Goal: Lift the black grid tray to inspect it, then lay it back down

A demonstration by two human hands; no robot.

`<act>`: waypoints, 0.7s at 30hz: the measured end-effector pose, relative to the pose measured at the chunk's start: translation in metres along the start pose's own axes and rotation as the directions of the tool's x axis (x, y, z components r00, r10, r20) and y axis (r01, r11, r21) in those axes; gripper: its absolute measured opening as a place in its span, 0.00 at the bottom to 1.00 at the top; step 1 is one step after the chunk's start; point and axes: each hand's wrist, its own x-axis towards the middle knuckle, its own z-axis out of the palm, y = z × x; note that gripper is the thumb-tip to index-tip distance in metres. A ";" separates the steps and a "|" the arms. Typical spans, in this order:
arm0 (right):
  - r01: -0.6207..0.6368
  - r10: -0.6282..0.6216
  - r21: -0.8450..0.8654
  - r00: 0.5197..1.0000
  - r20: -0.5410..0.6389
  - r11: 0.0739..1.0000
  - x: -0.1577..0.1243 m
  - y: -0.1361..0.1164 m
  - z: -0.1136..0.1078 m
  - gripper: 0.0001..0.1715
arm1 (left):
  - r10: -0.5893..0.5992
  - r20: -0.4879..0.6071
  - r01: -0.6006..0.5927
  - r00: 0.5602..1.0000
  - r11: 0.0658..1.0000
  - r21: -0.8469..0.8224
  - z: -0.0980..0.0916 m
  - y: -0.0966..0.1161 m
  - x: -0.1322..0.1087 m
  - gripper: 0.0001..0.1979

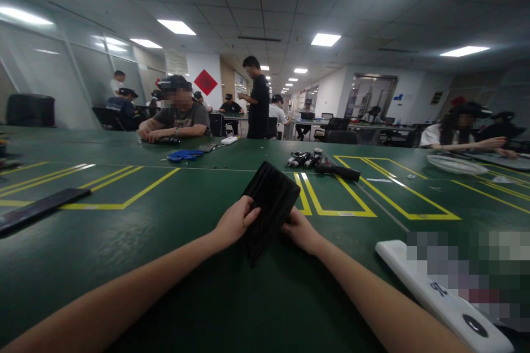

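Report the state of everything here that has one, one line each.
Black flat object: held tilted; folded or open, cannot tell.
Left hand: gripping it, thumb on its face.
Right hand: holding its right edge.
Ceiling lights: lit.
Dark bar: lying on the table.
White device: lying down; on or off, cannot tell.

Green table point(157, 223), yellow tape point(95, 206), red diamond sign point(206, 83), blue item point(185, 155), perhaps cloth
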 end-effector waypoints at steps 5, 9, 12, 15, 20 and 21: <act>0.131 -0.128 -0.056 0.990 0.053 0.990 0.003 0.003 0.002 0.20 | 0.034 0.044 -0.035 0.998 0.999 0.014 -0.001 0.001 -0.013 0.16; 0.127 -0.127 0.005 0.991 0.037 0.992 0.005 -0.003 0.002 0.19 | 0.030 0.057 -0.030 0.998 1.000 -0.001 -0.003 0.007 -0.020 0.17; 0.108 -0.111 0.067 0.993 0.039 0.992 0.000 -0.007 -0.002 0.19 | 0.029 0.077 -0.027 0.997 0.999 -0.024 -0.003 0.011 -0.022 0.19; 0.112 -0.117 0.088 0.992 0.053 0.990 -0.003 -0.008 -0.004 0.20 | 0.021 0.101 -0.017 0.995 0.999 -0.049 -0.002 0.014 -0.023 0.21; 0.102 -0.106 0.115 0.994 0.025 0.988 0.002 -0.012 0.006 0.19 | 0.014 0.107 -0.005 0.994 0.996 -0.086 -0.006 0.013 -0.018 0.19; 0.099 -0.102 0.120 0.995 0.014 0.988 0.003 -0.014 0.008 0.20 | 0.006 0.120 0.008 0.993 0.993 -0.119 -0.010 0.012 -0.015 0.19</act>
